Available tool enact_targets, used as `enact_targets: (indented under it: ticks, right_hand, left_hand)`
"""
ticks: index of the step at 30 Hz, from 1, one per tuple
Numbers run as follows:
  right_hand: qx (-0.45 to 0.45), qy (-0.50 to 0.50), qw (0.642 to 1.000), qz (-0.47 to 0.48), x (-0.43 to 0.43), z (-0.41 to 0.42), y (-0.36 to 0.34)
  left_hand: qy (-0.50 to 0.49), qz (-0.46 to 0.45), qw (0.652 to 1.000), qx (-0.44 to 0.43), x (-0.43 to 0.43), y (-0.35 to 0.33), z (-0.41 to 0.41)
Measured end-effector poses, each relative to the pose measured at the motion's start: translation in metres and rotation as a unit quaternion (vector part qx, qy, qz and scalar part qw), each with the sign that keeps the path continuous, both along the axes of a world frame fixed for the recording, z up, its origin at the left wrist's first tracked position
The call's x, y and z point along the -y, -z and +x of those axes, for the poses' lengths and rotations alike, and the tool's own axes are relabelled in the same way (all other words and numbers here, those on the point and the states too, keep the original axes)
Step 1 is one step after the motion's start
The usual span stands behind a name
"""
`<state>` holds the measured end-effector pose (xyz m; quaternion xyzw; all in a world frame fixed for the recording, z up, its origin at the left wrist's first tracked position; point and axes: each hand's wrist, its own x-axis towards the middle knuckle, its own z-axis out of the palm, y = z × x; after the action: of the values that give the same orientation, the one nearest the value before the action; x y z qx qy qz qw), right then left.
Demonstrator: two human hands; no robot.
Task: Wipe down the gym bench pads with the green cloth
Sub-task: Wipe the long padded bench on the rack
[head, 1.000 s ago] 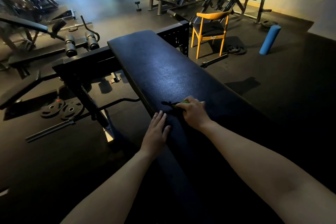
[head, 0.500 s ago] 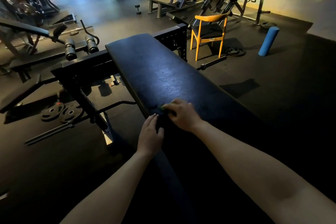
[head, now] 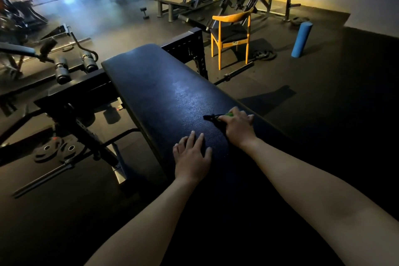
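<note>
The green cloth (head: 228, 114) shows only as a small bright scrap, with a dark frayed end trailing to its left; the rest is hidden under the right grip (head: 236, 128), which is clenched over it, knuckles up, and presses it onto the pad (head: 164, 93) of the counter, toward the pad's right edge in its near half; the left grip (head: 192, 155) lies released and flat, fingers spread, on the pad just near and left of the right one, close to the left edge, the two apart.

This looks like a wiping stroke in hand; the far half of the pad carries a sheen, though whether it has been wiped I cannot tell. To do it well, the cloth would be better spread under the palm than bunched, so that more of it meets the grained surface; strokes should run edge to edge and overlap, working toward the far end; the flat left grip can brace the body, but must move aside so the patch beneath it is wiped too; the rounded side edges also want a pass.

Beyond the far end stands a yellow chair (head: 232, 32); a blue foam roller (head: 301, 39) stands upright at far right; weight plates (head: 56, 151) lie on the floor at left.
</note>
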<state>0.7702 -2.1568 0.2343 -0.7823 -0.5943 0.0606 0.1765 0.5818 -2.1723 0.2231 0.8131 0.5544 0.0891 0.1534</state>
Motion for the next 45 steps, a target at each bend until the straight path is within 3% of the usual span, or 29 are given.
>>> enact_targets:
  ticks: [4, 8, 10, 12, 14, 16, 24, 30, 33, 41, 45]
  right_hand:
    - [0.014, 0.114, 0.993, -0.022, 0.000, 0.049, 0.005]
    - [-0.039, 0.196, 0.980, -0.019, -0.003, 0.050, 0.000]
    - [-0.073, 0.140, 0.987, 0.033, -0.007, 0.030, -0.005]
    - [-0.102, 0.018, 0.993, 0.063, -0.009, 0.003, -0.007]
    - [-0.080, -0.090, 0.993, 0.017, -0.010, -0.022, -0.005]
    - [-0.044, -0.110, 0.993, -0.027, -0.012, -0.029, 0.001]
    - [-0.026, 0.061, 0.997, -0.029, -0.006, 0.031, -0.004]
    - [-0.051, 0.227, 0.967, -0.102, 0.013, 0.074, -0.009]
    - [-0.064, 0.261, 0.956, -0.116, 0.023, 0.073, -0.008]
    - [-0.054, 0.206, 0.977, -0.031, 0.030, -0.005, -0.006]
    - [-0.090, 0.085, 0.992, -0.015, 0.031, -0.053, -0.008]
  left_hand:
    - [-0.003, -0.001, 1.000, 0.003, -0.001, 0.001, 0.002]
    - [-0.009, 0.004, 1.000, -0.002, 0.000, 0.002, 0.003]
    - [-0.012, 0.008, 1.000, -0.002, 0.000, 0.002, 0.003]
    - [-0.015, 0.011, 1.000, 0.001, 0.000, 0.002, 0.003]
    - [-0.015, 0.011, 1.000, 0.004, 0.001, 0.001, 0.003]
    - [-0.011, 0.008, 1.000, 0.001, 0.001, 0.001, 0.004]
    - [-0.002, 0.018, 1.000, -0.006, 0.002, 0.000, 0.001]
    - [-0.004, 0.020, 1.000, 0.000, 0.000, 0.004, 0.002]
    - [-0.006, 0.027, 1.000, -0.003, 0.000, 0.005, 0.003]
    - [-0.007, 0.022, 1.000, 0.000, 0.000, 0.005, 0.004]
    - [0.000, 0.018, 1.000, -0.004, 0.000, 0.003, 0.002]
